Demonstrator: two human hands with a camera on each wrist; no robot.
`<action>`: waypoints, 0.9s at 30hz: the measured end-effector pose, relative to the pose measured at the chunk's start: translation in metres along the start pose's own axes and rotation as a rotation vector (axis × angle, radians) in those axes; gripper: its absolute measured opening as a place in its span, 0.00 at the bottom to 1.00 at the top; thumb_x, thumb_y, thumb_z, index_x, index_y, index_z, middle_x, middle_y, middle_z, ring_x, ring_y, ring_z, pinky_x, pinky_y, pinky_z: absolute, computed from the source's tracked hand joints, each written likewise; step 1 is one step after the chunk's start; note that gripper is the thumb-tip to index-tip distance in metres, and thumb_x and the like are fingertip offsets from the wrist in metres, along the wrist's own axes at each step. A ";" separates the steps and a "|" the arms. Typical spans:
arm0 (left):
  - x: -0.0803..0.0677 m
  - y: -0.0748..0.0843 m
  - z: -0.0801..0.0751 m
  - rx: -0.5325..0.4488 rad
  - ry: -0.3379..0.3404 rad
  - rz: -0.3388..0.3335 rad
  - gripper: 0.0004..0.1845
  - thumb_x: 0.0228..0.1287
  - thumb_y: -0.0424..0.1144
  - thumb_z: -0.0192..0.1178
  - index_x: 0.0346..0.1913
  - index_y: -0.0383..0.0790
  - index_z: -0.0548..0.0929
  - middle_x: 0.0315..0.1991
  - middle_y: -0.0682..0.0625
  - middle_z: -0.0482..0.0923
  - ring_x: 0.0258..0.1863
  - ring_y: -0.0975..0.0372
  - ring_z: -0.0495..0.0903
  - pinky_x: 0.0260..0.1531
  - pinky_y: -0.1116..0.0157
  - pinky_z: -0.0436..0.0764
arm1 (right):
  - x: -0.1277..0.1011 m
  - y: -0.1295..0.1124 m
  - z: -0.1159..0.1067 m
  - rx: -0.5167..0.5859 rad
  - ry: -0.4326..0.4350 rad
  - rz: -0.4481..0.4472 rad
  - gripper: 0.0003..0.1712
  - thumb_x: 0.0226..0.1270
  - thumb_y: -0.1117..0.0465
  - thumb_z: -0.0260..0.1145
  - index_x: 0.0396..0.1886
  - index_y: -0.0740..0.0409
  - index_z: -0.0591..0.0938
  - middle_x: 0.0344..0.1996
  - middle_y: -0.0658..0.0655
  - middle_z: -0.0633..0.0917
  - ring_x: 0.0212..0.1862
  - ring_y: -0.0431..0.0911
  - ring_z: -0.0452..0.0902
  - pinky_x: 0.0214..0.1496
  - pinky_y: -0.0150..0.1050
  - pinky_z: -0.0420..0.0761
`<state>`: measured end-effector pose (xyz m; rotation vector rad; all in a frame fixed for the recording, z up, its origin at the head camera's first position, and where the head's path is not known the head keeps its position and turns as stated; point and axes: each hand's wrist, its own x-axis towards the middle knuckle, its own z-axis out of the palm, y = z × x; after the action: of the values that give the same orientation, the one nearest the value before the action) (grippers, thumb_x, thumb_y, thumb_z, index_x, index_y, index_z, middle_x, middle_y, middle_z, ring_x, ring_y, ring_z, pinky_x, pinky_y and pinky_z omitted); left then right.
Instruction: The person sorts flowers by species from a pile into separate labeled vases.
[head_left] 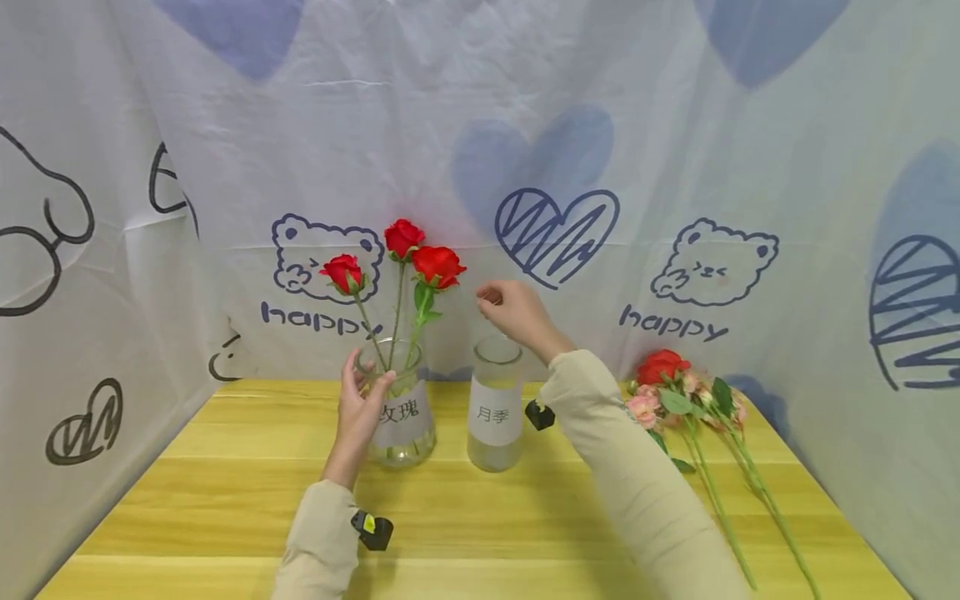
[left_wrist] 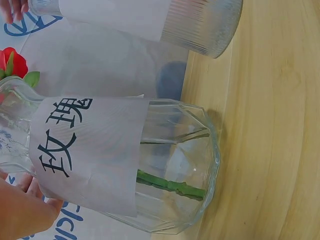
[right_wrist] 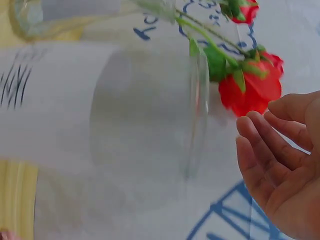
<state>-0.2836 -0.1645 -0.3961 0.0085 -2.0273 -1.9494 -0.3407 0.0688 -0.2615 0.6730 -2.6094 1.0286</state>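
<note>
Three red roses [head_left: 437, 267] stand in a clear glass vase [left_wrist: 175, 215] with a white paper label. My left hand [head_left: 358, 417] holds this vase around its neck from the left side, thumb toward the front. In the left wrist view, green stems [left_wrist: 172, 186] reach the vase's bottom. My right hand [head_left: 519, 315] hovers above and behind a second glass vase [head_left: 495, 458], a narrower labelled cylinder with no flowers in it. Its fingers [right_wrist: 267, 142] are loosely bent with nothing between them, close to the red blooms but apart from them in the head view.
On the right of the wooden table [head_left: 187, 500] lie a red flower [head_left: 662, 367] and pink flowers [head_left: 643, 408], their long stems pointing toward the front edge. A white curtain [head_left: 420, 150] with hearts and bears hangs behind and at the sides.
</note>
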 end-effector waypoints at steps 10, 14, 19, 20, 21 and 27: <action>0.001 0.001 -0.002 0.007 0.014 0.005 0.41 0.68 0.41 0.57 0.77 0.46 0.46 0.71 0.37 0.56 0.69 0.44 0.55 0.68 0.48 0.58 | -0.026 0.047 -0.043 0.029 0.141 0.082 0.14 0.69 0.64 0.60 0.48 0.70 0.81 0.42 0.65 0.85 0.44 0.55 0.80 0.46 0.46 0.80; 0.002 0.000 -0.003 0.011 0.023 0.007 0.41 0.68 0.41 0.57 0.77 0.45 0.46 0.70 0.37 0.57 0.69 0.44 0.56 0.68 0.48 0.58 | -0.041 0.071 -0.054 0.049 0.174 0.159 0.14 0.70 0.64 0.60 0.48 0.70 0.81 0.41 0.66 0.84 0.42 0.55 0.80 0.41 0.43 0.80; 0.001 -0.002 -0.003 0.013 0.023 0.005 0.41 0.68 0.41 0.57 0.77 0.46 0.46 0.71 0.37 0.56 0.69 0.44 0.55 0.68 0.47 0.58 | -0.062 0.101 -0.062 0.029 0.179 0.234 0.15 0.70 0.64 0.58 0.49 0.71 0.80 0.43 0.68 0.83 0.44 0.56 0.79 0.43 0.45 0.80; 0.001 -0.002 -0.004 0.011 0.020 0.004 0.41 0.68 0.41 0.57 0.77 0.46 0.46 0.71 0.37 0.56 0.69 0.44 0.55 0.68 0.47 0.57 | -0.066 0.106 -0.063 0.024 0.174 0.252 0.15 0.71 0.64 0.57 0.49 0.71 0.80 0.44 0.68 0.83 0.45 0.57 0.79 0.44 0.46 0.80; 0.001 -0.002 -0.004 0.009 0.017 0.002 0.41 0.68 0.41 0.57 0.77 0.46 0.45 0.71 0.37 0.55 0.69 0.44 0.54 0.68 0.47 0.57 | -0.071 0.112 -0.064 0.019 0.168 0.269 0.15 0.71 0.64 0.57 0.50 0.71 0.79 0.45 0.68 0.82 0.46 0.57 0.78 0.45 0.47 0.80; 0.001 0.001 -0.001 0.004 -0.007 -0.005 0.43 0.68 0.42 0.58 0.77 0.49 0.44 0.72 0.38 0.55 0.70 0.44 0.54 0.68 0.46 0.57 | -0.108 0.146 -0.077 -0.044 0.132 0.307 0.18 0.72 0.64 0.55 0.53 0.74 0.77 0.49 0.72 0.80 0.50 0.62 0.77 0.50 0.53 0.79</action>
<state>-0.2844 -0.1658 -0.3946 0.0074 -2.0377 -1.9508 -0.3167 0.2506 -0.3326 0.1885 -2.6603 1.0533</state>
